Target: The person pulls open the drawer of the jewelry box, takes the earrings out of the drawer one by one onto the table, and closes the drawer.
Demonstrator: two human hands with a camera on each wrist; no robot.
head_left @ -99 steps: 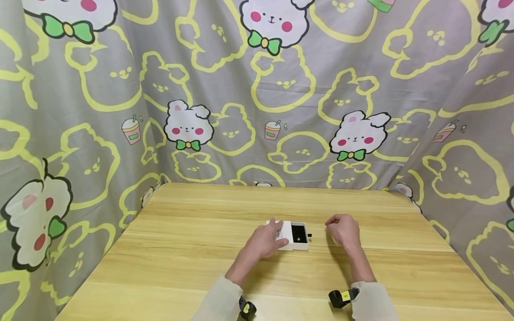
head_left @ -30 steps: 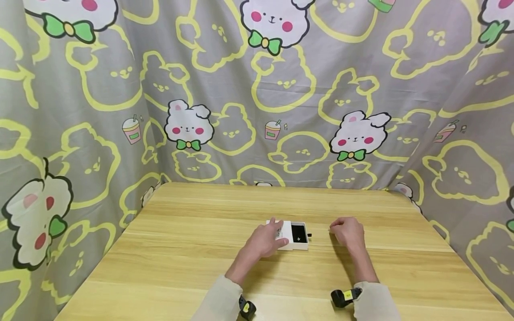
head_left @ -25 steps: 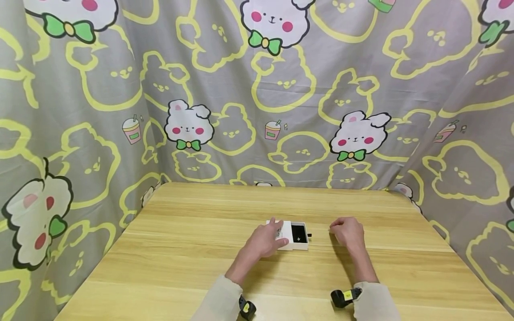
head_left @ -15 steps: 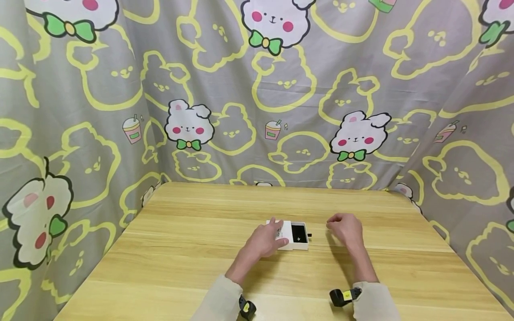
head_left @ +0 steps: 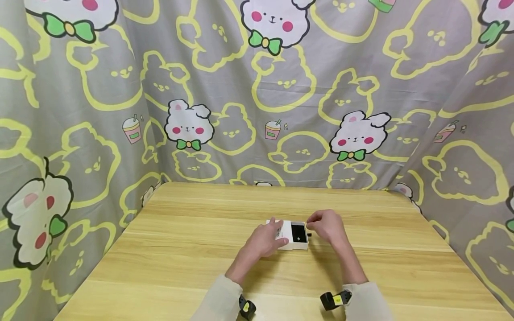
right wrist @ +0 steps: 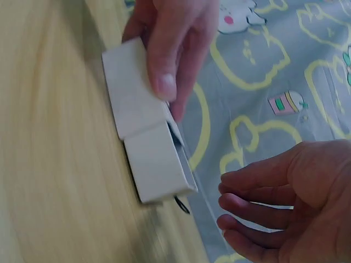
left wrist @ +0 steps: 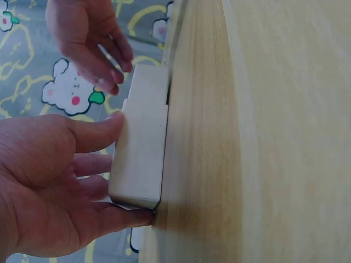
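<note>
A white sliding gift box [head_left: 286, 235] lies on the table, its drawer [head_left: 300, 246] pulled partly out to the right. Inside the drawer is a black insert [head_left: 299, 232] with a small pale star-like mark. A short black pull tab [right wrist: 182, 205] sticks out of the drawer's end. My left hand [head_left: 263, 240] grips the box sleeve [left wrist: 140, 153] from the left, thumb on the near side. Just beyond the drawer's right end, my right hand [head_left: 327, 225] hovers with thumb and fingertips drawn together. I cannot tell whether something tiny is between those fingertips.
The wooden table [head_left: 180, 249] reaches back to a grey curtain [head_left: 237, 89] printed with rabbits and yellow outlines, which also hangs along both sides. A black wrist camera [head_left: 335, 300] is strapped at the right sleeve, another camera [head_left: 246, 307] at the left.
My right hand was farther right over the table and has moved left to the open drawer's end. The left hand and the box have stayed in place.
</note>
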